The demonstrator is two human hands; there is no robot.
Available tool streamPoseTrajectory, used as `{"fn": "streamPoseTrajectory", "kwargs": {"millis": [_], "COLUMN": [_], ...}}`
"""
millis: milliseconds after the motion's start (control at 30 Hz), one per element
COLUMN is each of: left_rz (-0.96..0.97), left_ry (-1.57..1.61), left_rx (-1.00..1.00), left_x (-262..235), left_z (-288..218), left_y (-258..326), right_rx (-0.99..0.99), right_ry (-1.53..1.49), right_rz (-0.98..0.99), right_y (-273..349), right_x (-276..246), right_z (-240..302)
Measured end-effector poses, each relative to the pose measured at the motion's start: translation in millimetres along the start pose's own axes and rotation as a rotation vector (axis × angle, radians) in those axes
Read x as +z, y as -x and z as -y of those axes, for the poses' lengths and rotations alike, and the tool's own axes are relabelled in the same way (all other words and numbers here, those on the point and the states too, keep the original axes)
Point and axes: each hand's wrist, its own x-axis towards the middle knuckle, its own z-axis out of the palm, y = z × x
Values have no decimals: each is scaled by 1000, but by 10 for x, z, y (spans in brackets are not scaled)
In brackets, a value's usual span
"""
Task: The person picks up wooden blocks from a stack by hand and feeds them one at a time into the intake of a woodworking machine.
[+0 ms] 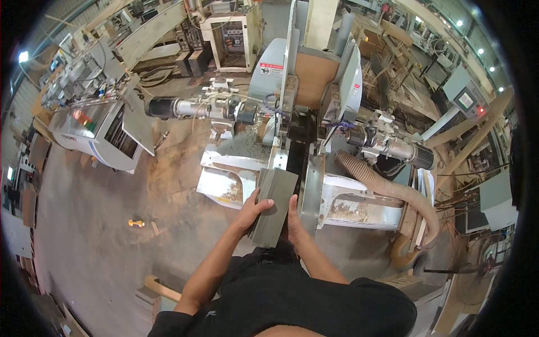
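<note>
A stack of long grey-green boards point(273, 210) is held in front of my body, its far end resting at the near end of the machine's metal guide point(279, 157). My left hand point(251, 212) grips the stack from the left, thumb lying over the top and fingers along the side. On the other side, my right hand point(295, 221) is upright and edge-on, with its visible digits straight and pointing away from me. It is right beside the stack; whether the palm presses on the boards cannot be made out, and its lower fingers are hidden.
Motor units flank the machine's central channel, a left motor point(163, 106) and a right motor point(422, 157). A ribbed hose point(393, 188) curves down at the right. A control panel point(466, 100) stands far right. A yellow object point(136, 223) lies on the floor at left.
</note>
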Motion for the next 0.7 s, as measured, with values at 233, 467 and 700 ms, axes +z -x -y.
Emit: {"fn": "streamPoseTrajectory", "kwargs": {"millis": [233,467,700], "left_rz": [56,364,603], "left_ry": [-616,-774,-826], "left_rx": [265,283,143], "left_x": [163,917,1489], "left_z": [-1304,-3425,-4600], "left_y": [-891,-1586,-2347], "right_rx": [-432,-996,-1159], "right_ry": [-327,-395,-418], "right_rz": [36,74,61], "right_y": [-385,-745,-1110], "right_x": [662,1451,1721], "right_z": [1126,2863,4137]}}
